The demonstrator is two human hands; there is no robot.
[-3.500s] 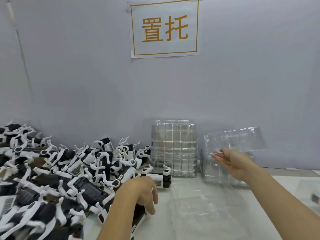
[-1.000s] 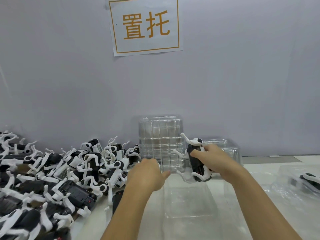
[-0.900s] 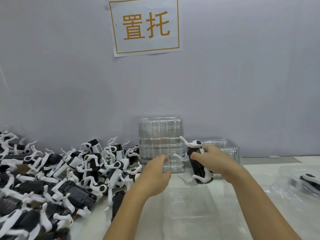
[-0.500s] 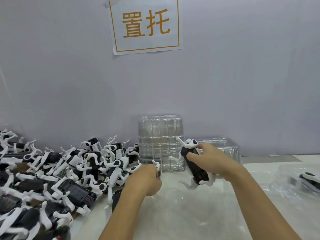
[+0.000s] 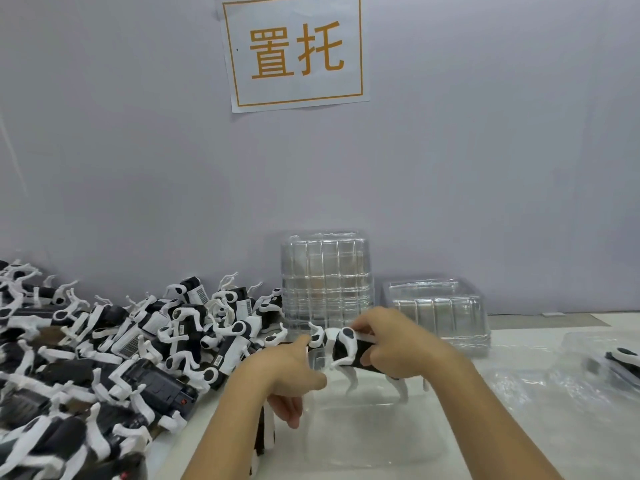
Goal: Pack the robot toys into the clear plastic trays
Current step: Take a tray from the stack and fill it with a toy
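Gripping a black-and-white robot toy (image 5: 349, 351) around its body, the right hand (image 5: 401, 344) holds it level above a clear plastic tray (image 5: 381, 434) that lies flat on the white worktop (image 5: 540, 441), the toy's white legs pointing down toward the tray. The left hand (image 5: 291, 368) reaches in from the left and touches the toy's front end with thumb and forefinger; its other fingers curl loosely downward, and whether it truly pinches the toy is hard to tell through the blur.

Left of the hands, a large heap of robot toys (image 5: 104, 351) covers the worktop, legs sticking out at all angles. Behind the hands, against the grey wall (image 5: 485, 168), stands a tall stack of clear trays (image 5: 327, 278), and just to its right a lower stack of trays (image 5: 436, 313). At the far right edge another robot toy (image 5: 623, 362) lies in clear plastic, only partly in view. A white sign with orange characters (image 5: 296, 51) is fixed to the wall above.
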